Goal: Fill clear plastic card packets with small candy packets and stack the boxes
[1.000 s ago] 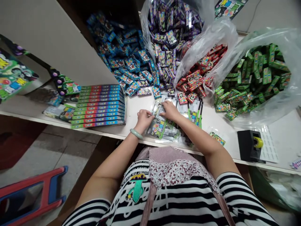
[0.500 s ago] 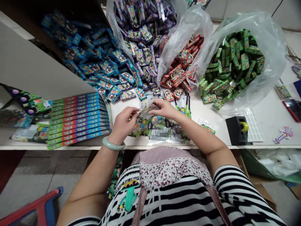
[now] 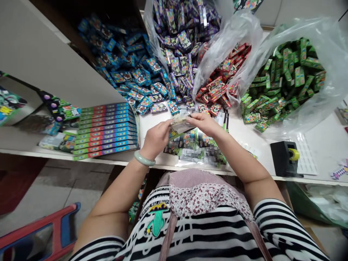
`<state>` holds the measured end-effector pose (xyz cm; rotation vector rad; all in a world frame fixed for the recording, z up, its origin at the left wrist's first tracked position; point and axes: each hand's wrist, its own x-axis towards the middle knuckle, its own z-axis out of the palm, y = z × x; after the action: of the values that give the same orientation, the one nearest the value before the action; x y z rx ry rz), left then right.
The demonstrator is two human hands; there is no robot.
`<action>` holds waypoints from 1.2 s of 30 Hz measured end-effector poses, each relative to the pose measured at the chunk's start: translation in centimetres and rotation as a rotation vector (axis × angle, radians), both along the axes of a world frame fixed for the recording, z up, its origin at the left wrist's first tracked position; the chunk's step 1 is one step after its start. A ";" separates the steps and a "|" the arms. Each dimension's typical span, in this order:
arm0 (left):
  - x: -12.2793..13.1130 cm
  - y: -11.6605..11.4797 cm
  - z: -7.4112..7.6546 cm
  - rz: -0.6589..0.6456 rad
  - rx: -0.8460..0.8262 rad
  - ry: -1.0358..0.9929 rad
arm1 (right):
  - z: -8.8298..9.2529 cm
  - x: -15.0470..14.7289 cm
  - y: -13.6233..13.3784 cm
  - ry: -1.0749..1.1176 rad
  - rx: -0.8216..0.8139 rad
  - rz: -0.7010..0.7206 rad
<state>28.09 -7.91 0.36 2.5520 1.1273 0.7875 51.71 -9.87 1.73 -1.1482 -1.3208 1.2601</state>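
Observation:
My left hand (image 3: 157, 139) and my right hand (image 3: 204, 123) both grip a clear printed packet (image 3: 179, 127), lifted a little above the white table (image 3: 252, 136). A green bangle (image 3: 144, 159) circles my left wrist. Under my hands lies a loose spread of flat printed packets (image 3: 194, 146). Beyond them are heaps of small boxes: blue boxes (image 3: 130, 72), purple boxes (image 3: 181, 40), red boxes (image 3: 220, 87) and green boxes (image 3: 285, 83), the last three in clear plastic bags.
A stack of flat colourful cartons (image 3: 107, 130) sits left of my hands. A black tape dispenser (image 3: 285, 159) stands at the right on the table edge, beside a white sheet. A red and blue stool (image 3: 38, 232) is on the floor at lower left.
My hands picked one packet off the spread on the table and now hold it raised between them. The camera view shifted slightly.

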 end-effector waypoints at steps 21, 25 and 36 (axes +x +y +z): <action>1.1 -5.4 -4.1 0.126 -1.035 -0.800 | -3.9 -1.6 -4.7 0.155 -0.291 -0.162; 1.3 -6.0 -4.2 0.083 -1.171 -0.827 | -4.4 -1.4 -6.2 0.085 -0.300 -0.047; 4.9 -3.4 -2.3 0.066 -1.014 -1.019 | -3.7 0.7 -9.1 -0.052 -0.244 -0.034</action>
<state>32.96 -11.30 -1.91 1.0452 0.8687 0.9814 52.42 -18.94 -1.97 -1.3752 -1.2031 1.4025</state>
